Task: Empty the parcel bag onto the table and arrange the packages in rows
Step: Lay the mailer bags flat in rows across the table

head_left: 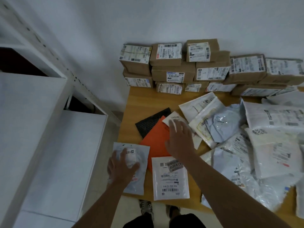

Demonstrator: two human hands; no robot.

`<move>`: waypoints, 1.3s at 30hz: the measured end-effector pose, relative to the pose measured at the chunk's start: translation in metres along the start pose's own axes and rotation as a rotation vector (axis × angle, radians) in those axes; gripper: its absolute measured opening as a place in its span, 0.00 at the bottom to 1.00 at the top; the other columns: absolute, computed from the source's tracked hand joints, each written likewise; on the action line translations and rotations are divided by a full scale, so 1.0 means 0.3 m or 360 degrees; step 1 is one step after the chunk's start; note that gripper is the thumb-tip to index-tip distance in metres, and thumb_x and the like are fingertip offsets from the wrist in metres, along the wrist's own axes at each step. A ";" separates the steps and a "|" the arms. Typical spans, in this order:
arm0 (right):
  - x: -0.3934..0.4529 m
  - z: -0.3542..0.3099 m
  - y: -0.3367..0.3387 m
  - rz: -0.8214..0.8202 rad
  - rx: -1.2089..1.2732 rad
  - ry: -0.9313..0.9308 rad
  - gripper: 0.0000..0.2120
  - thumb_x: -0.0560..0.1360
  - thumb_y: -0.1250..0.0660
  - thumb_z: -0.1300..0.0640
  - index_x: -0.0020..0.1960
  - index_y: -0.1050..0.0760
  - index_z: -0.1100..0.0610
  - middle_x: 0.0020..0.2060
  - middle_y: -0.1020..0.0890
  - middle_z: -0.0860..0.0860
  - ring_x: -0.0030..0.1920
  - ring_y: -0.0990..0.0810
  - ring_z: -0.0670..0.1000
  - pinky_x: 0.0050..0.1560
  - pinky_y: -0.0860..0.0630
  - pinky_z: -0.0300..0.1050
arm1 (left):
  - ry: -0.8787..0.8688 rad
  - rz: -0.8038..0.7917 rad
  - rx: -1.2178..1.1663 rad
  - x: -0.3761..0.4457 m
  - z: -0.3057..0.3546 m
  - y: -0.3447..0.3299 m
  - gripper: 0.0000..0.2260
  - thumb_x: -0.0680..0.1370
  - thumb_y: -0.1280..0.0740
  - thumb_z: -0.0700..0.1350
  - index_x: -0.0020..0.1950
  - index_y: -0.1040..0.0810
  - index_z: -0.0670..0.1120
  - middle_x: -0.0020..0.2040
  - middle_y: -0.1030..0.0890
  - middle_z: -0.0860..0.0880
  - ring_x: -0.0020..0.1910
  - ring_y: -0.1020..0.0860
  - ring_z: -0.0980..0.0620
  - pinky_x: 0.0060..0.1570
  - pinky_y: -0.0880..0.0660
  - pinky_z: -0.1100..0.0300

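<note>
Fingers first: my left hand [122, 163] is spread flat, fingers straight, pressing down on a pale grey mailer [131, 168] at the near left corner of the worktop [143, 99]. Not gripping it, just palm on top. My right hand [178, 140] is also open with the fingers fanned out, reaching over an orange envelope [155, 142] and landing on a small cream packet [174, 119] with a barcode label. Can't really tell if it's properly touching or hovering just above, the shot is a bit blurry there.

Right beside the grey mailer sits a white labelled mailer [170, 178], lying flat and lined up next to it along the near edge. A black textured pouch [152, 122] pokes out from under the orange one on the far side.

Off to my right it's a loose heap of plastic mailers [263, 145], all overlapping, with a crumpled blue-grey bag [223, 124] in the middle of it. Along the back, against the wall, there's a stack of brown cardboard boxes [174, 63] with shipping labels, a few layers high.

White shelving unit [49, 129] on my left, and my shoes [144, 206] show under the worktop edge.
</note>
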State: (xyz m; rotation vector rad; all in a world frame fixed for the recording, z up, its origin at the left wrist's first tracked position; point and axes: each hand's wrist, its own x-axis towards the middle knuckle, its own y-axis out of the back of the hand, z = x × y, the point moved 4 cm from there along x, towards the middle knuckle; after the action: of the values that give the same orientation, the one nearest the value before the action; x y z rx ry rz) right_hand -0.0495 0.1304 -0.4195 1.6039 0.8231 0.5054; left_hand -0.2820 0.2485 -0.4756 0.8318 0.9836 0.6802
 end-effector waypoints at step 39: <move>0.238 -0.333 -0.169 -0.0350 -0.0183 -0.0066 0.27 0.73 0.41 0.44 0.69 0.30 0.52 0.61 0.26 0.60 0.59 0.27 0.62 0.55 0.26 0.58 | -0.0927 0.0216 0.0168 0.447 0.145 0.192 0.28 0.73 0.42 0.59 0.72 0.39 0.53 0.71 0.32 0.40 0.68 0.31 0.35 0.63 0.30 0.40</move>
State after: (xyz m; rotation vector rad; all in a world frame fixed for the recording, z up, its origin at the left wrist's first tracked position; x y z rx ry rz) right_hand -0.0864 0.2524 -0.4571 1.3946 0.9103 0.3549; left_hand -0.1957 0.3739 -0.4717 1.1168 0.4409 0.4587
